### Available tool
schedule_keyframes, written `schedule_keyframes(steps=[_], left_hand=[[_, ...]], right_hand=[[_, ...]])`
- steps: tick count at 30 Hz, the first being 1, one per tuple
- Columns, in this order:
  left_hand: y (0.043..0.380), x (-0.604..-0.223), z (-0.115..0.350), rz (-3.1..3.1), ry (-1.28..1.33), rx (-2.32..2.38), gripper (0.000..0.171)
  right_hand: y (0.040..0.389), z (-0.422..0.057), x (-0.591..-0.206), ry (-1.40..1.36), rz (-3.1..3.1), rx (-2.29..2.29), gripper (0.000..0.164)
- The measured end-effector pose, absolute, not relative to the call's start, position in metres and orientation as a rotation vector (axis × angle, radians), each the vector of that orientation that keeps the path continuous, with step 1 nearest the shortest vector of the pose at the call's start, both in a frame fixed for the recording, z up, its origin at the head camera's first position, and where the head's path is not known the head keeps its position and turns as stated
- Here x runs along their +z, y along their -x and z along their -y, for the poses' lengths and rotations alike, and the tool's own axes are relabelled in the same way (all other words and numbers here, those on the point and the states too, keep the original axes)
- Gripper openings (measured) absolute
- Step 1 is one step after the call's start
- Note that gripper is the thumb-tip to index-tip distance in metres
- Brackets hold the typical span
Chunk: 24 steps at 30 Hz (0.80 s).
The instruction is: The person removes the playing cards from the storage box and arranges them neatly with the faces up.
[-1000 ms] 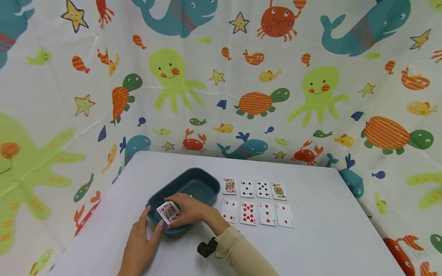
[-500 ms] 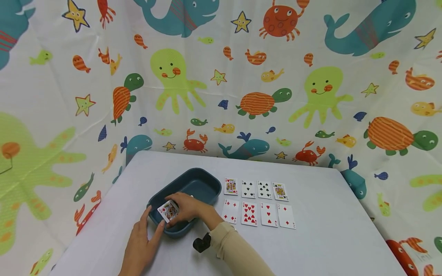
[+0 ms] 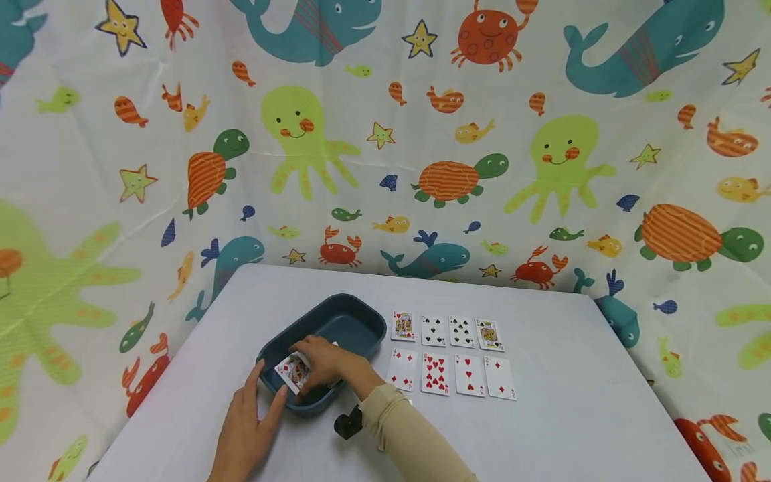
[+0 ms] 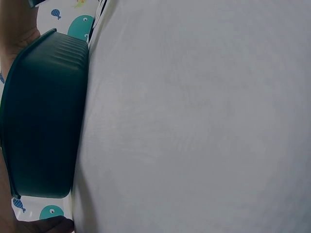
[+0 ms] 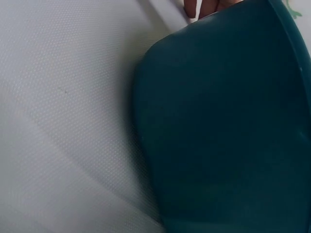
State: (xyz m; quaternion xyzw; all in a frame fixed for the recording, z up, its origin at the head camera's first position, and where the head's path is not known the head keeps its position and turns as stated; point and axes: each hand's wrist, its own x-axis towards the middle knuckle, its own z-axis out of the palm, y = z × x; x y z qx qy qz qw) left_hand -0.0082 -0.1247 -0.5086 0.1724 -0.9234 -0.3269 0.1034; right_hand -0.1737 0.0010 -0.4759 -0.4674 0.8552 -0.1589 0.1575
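Note:
A dark teal plastic tray (image 3: 361,345) stands on the white table, its side filling much of both wrist views. My right hand (image 3: 325,361) reaches into its near end, fingers curled at a face-up court card (image 3: 293,371) with red diamonds in its corner. Thumb and fingertips are partly hidden, but they appear to grip the card's right side. A white edge of another card shows behind that hand. My left hand (image 3: 249,422) lies at the tray's near left corner, fingers spread and fairly straight, fingertips at the rim.
Right of the tray lie two rows of face-up playing cards, among them a ten of hearts (image 3: 435,373) and a king of spades (image 3: 489,334). Another card's white edge peeks out by my right sleeve (image 3: 385,408). A patterned curtain (image 3: 385,134) hangs behind the table.
My right thumb has shifted inward from the card's near edge, and the right wrist has moved slightly left. The left hand and the laid-out cards stay put.

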Motion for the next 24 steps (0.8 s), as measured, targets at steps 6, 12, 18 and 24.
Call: schedule_keyframes(steps=[6, 12, 18, 24], left_hand=[[0.0088, -0.5081, 0.1252, 2.740, -0.513, -0.965, 0.078], [0.0094, -0.5077, 0.1248, 2.766, -0.547, -0.967, 0.079], [0.0105, -0.5080, 0.1246, 2.771, -0.557, -0.972, 0.080], [0.0092, -0.5088, 0.1247, 2.719, -0.520, -0.958, 0.077]], right_hand=[[0.1740, 0.0002, -0.4751, 1.354, -2.472, -0.396, 0.085], [0.1745, 0.0015, -0.4770, 1.385, -2.482, -0.354, 0.082], [0.1742, 0.0022, -0.4807, 1.388, -2.556, -0.271, 0.078], [0.1738, 0.0014, -0.4830, 1.357, -2.675, -0.211, 0.081]])
